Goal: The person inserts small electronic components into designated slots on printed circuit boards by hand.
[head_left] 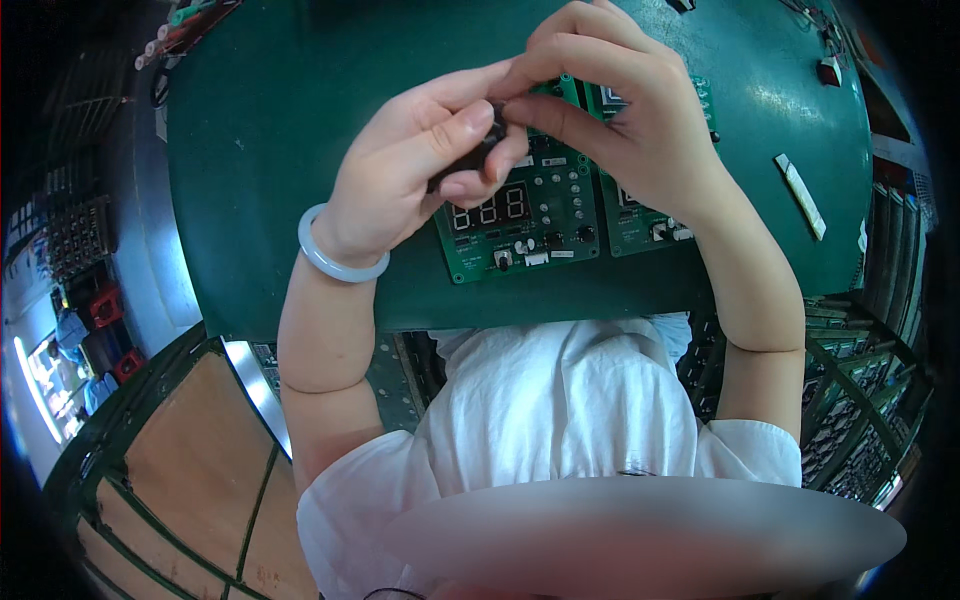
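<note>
My left hand point(405, 155), with a pale bangle at the wrist, is closed around a small black part point(495, 130); its fingers hide most of it, so its exact kind does not show. Thumb and forefinger of my right hand point(640, 125) pinch together at the upper end of that part, meeting the left fingertips. What the right fingertips grip there is too small to make out. Just below both hands lies a green circuit board point(570, 240) with a white segment display and small components. A second green circuit board point(640, 240) lies beside it, partly under my right hand and forearm.
The boards rest on a green tabletop point(280, 110). To the right lies a narrow white strip point(800, 195); a small black-and-red item point(829, 70) sits near the far right edge. Markers point(165, 38) are at the far left corner. Racks flank the seat on both sides.
</note>
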Demonstrator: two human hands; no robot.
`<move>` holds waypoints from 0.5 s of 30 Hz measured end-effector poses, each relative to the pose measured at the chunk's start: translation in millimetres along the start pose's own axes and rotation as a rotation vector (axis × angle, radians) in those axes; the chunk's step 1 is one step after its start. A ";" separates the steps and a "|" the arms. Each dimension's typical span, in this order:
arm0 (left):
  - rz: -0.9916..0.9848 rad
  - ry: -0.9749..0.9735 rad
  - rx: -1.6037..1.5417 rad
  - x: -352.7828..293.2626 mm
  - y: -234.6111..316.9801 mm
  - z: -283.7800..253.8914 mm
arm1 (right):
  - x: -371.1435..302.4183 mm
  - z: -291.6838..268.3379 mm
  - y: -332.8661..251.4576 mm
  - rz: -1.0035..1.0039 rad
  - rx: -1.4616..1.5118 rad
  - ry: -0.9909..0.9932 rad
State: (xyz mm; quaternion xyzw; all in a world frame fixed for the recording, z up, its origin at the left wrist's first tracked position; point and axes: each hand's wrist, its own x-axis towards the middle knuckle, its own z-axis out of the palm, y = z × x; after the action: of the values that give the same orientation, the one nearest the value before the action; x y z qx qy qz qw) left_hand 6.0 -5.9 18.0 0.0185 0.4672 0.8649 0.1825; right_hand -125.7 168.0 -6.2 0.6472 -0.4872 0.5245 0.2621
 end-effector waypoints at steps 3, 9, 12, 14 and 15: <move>0.013 0.009 0.092 -4.0 -0.8 2.5 | 34.8 -22.1 -38.5 0.655 -0.061 -0.431; -0.013 -0.048 0.094 1.6 -2.3 5.3 | 19.8 -17.3 -33.3 0.626 0.025 -0.380; -0.002 0.008 0.109 1.9 -4.2 5.9 | 21.7 -17.2 -32.5 0.676 0.051 -0.322; 0.037 -0.018 0.164 2.2 -7.0 2.9 | 21.8 -17.1 -32.3 0.636 0.047 -0.312; 0.038 -0.017 0.165 2.7 -7.3 1.7 | 21.4 -16.7 -32.4 0.635 0.047 -0.313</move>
State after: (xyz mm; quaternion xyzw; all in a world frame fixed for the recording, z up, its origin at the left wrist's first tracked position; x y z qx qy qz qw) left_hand 6.0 0.0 12.6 0.0497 0.5346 0.8267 0.1679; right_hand -104.0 187.2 24.5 0.5418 -0.6862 0.4854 -0.0069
